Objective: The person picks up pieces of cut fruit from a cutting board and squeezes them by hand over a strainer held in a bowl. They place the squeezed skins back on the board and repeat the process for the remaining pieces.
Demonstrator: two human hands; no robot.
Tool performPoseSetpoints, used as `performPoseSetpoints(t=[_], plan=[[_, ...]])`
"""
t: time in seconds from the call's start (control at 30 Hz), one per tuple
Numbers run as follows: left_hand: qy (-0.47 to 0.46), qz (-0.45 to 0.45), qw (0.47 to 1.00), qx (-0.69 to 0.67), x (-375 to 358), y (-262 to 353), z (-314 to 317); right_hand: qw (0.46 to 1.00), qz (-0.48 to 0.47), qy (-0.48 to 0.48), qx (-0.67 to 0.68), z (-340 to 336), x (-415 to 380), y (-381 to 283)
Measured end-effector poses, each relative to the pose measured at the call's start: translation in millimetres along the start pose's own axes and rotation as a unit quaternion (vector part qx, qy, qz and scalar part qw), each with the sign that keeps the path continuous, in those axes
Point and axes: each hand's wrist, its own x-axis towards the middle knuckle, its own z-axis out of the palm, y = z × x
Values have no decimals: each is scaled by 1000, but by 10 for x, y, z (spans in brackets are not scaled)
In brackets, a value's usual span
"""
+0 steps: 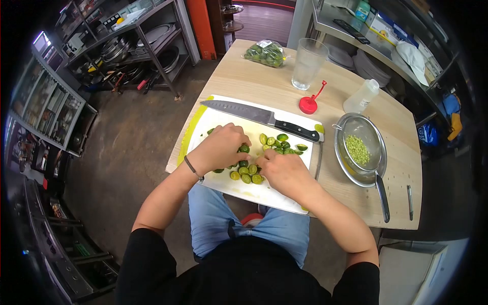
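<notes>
On a white cutting board [206,145] with yellow-green edges lie several small green limes, many cut in half with yellowish flesh, such as a lime half [246,179] near the board's front. My left hand [223,146] is over the left middle of the board, fingers curled around a small green lime [244,148]. Beside it, my right hand [284,172] has its fingers bent down among the cut limes; whatever its fingertips hold is hidden. A second group of lime pieces [278,144] lies just beyond the right hand. Along the board's far side rests a large black-handled knife [244,110].
Right of the board, a strainer [363,137] containing small pale-green bits sits over a metal bowl [351,175]. Farther back are a red squeeze-bottle cap [308,105], a translucent bottle [362,96], a clear glass [307,63] and a bag of limes [265,53]. A pen-like object [409,202] lies near the right edge.
</notes>
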Motion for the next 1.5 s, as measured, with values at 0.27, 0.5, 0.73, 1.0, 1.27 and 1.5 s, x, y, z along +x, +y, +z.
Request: performPoseSetpoints(t=[0.27,0.5,0.73,1.0,1.27,1.5], plan=[[-9,-22,999,37,120,107,15,982,24,54,181,-116,-158,130],[122,-10,988,-91,293,203,-59,961,89,133,225,-894,-895,532],[118,40,772,-624,1186,1520,-97,869,261,162,388,-1471,-1181,923],[109,67,755,-643,1777,2061,281,820,312,317,360,-1283,-1339,1357],[83,41,861,-501,1906,2008,398,934,257,214,128,-1135,-1427,1467],[-43,-29,885,-462,1883,1815,426,976,205,43,53,-955,-1546,1665]])
